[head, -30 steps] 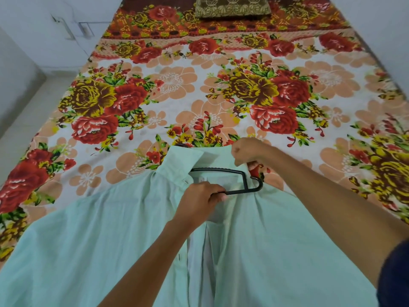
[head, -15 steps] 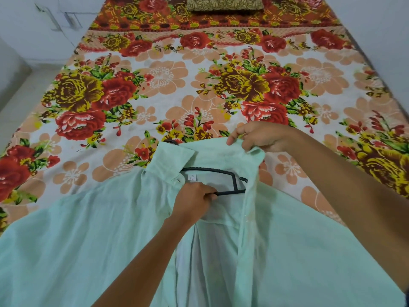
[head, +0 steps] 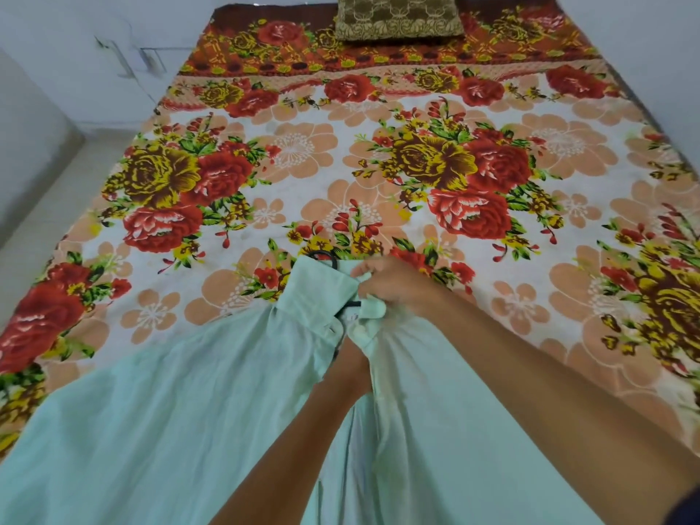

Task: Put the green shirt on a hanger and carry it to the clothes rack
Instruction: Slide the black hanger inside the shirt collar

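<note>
Your right hand (head: 394, 284) is curled around the collar of the pale mint-green cotton shirt (head: 151, 411), pinching the fabric at the neck opening. Your left hand (head: 350, 367) reaches up inside the open front of the shirt, and the cloth hides its fingers, so you cannot tell from here whether it grasps anything; judging by where it sits, it is probably steadying the thin black plastic hanger (head: 325, 256) from within. Only the hanger's hook shows, poking out just past the collar, plus a short dark stretch of bar beside your right fingers.

The shirt lies front-up on the bed with the floral red, yellow and peach bedspread (head: 492, 221), its collar around the middle of the bed and its body spreading back to the near edge. An olive-brown patterned pillow (head: 397, 17) sits at the far edge, well apart from your work.

You look to be in the step of seating the shirt on the hanger, with the neck nearly closed around the hook. No clothes rack is in view. Next you likely need to settle both shoulders squarely over the hanger's arms, then take the hook itself before lifting, so the loose, unbuttoned front does not slide off to one side.
</note>
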